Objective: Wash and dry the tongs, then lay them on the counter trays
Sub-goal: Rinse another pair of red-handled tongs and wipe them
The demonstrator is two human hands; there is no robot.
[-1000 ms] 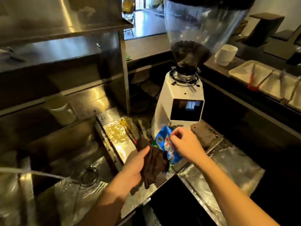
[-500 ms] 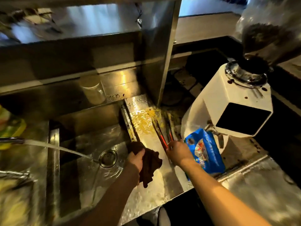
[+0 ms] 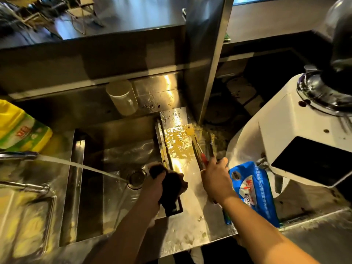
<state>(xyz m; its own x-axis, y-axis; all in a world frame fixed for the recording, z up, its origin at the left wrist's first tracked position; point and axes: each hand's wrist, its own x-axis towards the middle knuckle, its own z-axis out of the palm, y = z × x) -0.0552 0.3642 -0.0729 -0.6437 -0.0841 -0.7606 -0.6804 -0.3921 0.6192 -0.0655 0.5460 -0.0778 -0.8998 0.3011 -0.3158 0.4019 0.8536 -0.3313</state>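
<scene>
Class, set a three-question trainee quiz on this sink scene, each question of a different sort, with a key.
1. True or false: water is running from the metal tap into the steel sink.
2. What does the left hand hold? A) dark crumpled cloth B) blue plastic pouch C) yellow bottle
3. Fill in: the right hand grips the red-handled metal ____ lying on the wet drainboard.

Key: 1 true; 2 A, the dark crumpled cloth; 3 tongs.

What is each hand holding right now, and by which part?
The left hand grips a bunched dark cloth around its middle. The right hand grips the tongs at their red-handled near end; the tips lie on the wet counter.
</scene>
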